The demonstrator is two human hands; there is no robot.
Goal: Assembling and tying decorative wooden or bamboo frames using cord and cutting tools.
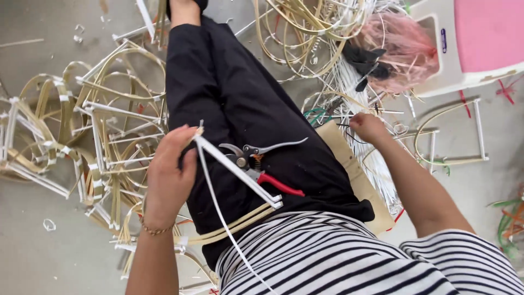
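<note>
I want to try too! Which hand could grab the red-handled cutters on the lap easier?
Probably the right hand: it holds at most a thin strand. The left hand sits nearer the cutters, but its fingers already pinch the white strip frame.

I'm sitting on the concrete floor [33, 257] of a small craft workshop. At nine o'clock lies a heap of finished bamboo frames [98, 125] bound with white tape; at twelve, coils of split cane [305, 27]; at one, pink raffia [398, 49] beside a plastic stool [480, 49]. Pruning shears [262, 164] rest on my lap.
</note>
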